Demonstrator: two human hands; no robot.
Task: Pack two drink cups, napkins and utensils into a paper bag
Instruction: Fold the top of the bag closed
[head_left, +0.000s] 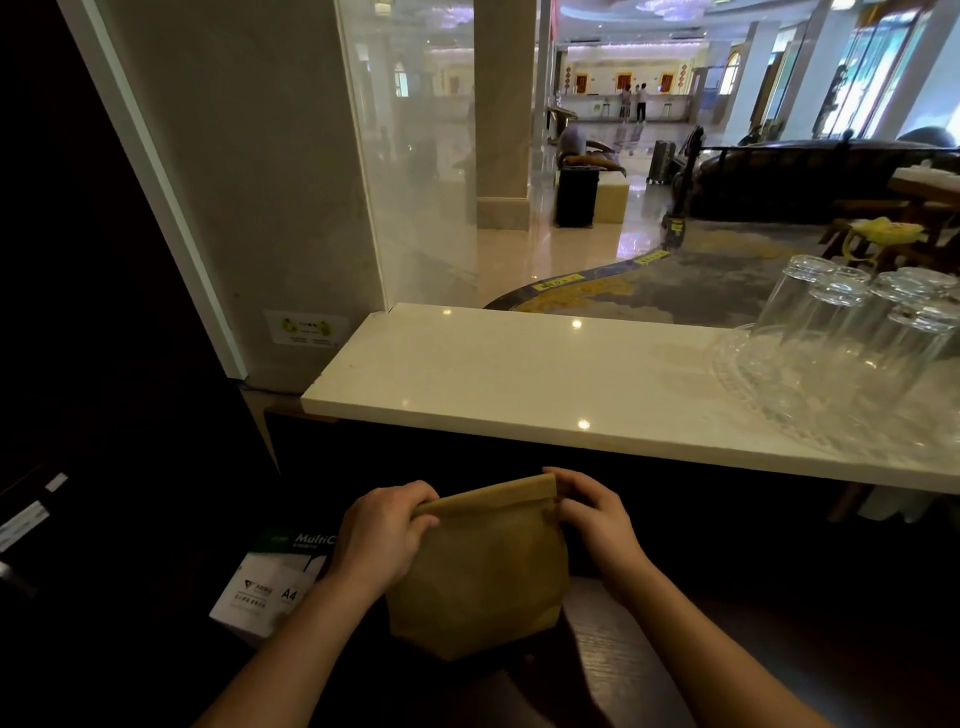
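A brown paper bag stands upright on a dark wooden surface low in the view, below the white counter. Its top edge is folded over flat. My left hand grips the left end of the folded top. My right hand pinches the right end of the fold. The bag looks full and bulges at the sides. Its contents are hidden; no cups, napkins or utensils show.
A white stone counter runs above and behind the bag. Several upturned clear glasses stand on a glass tray at its right end. A white box of A4 paper sits left of the bag. Beyond is a lobby.
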